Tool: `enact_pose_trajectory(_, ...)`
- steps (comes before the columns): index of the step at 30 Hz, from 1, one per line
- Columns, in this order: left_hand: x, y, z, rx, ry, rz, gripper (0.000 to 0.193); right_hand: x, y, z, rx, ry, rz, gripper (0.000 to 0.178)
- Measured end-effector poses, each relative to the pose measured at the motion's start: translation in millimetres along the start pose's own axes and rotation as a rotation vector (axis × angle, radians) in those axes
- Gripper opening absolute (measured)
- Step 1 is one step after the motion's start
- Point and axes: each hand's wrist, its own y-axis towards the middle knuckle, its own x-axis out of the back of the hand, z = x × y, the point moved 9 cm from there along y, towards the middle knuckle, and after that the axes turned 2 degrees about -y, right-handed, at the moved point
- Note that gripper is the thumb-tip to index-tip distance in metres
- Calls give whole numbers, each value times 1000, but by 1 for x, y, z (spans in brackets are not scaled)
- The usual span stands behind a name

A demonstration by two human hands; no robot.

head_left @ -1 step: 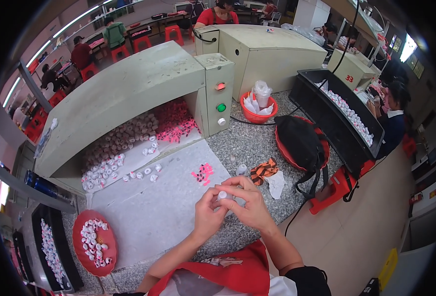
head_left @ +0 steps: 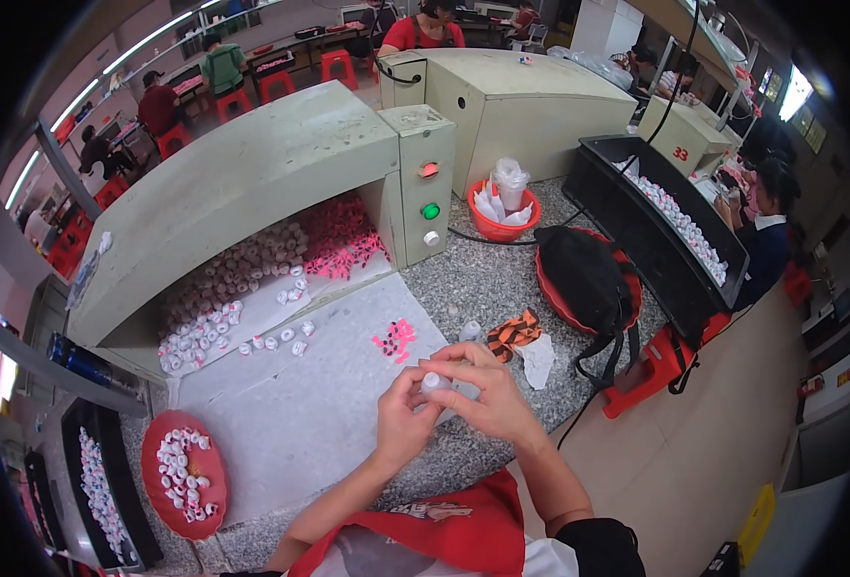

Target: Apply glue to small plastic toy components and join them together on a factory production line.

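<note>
Left hand (head_left: 404, 419) and right hand (head_left: 491, 396) share a grip on a whitish piece (head_left: 432, 382), its sides mostly hidden.

Left hand (head_left: 407, 415) and right hand (head_left: 495, 396) curl close together.

My left hand (head_left: 404, 420) and right hand (head_left: 492, 396) meet around a bottle-like piece (head_left: 433, 382) above the worktop (head_left: 487, 274). Behind the sheet (head_left: 290, 413) stands a machine housing (head_left: 242, 159), two heaps of parts (head_left: 237, 255) side by side inside. To my left lie a bowl (head_left: 156, 489) of pieces and, farther out, a filled tray (head_left: 139, 524); to my right, a bag (head_left: 584, 274) rests in a basket (head_left: 551, 306), another tray (head_left: 641, 245) beyond.
</note>
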Motion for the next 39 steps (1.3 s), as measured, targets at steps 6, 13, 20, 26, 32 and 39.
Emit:
enact_pose_trajectory(6,56,4,2,-9,349,-227,25,157,63,-163,-461,-217,-583,30)
enact_pose_trajectory(13,127,-2,-7,-125,808,-529,23,168,121,-258,-757,-583,-471,43)
enact_pose_trajectory(20,143,-4,19,-99,887,-564,24,163,123,-233,-485,-544,-603,28)
enact_pose_trajectory(26,132,-1,13,-90,923,-551,26,168,104,-99,-136,-602,-663,24)
enact_pose_trajectory(32,134,0,14,-111,929,-557,27,157,89,-30,-26,-606,-624,26)
enact_pose_trajectory(39,135,-2,16,-72,893,-561,31,150,77,12,92,-630,-579,29)
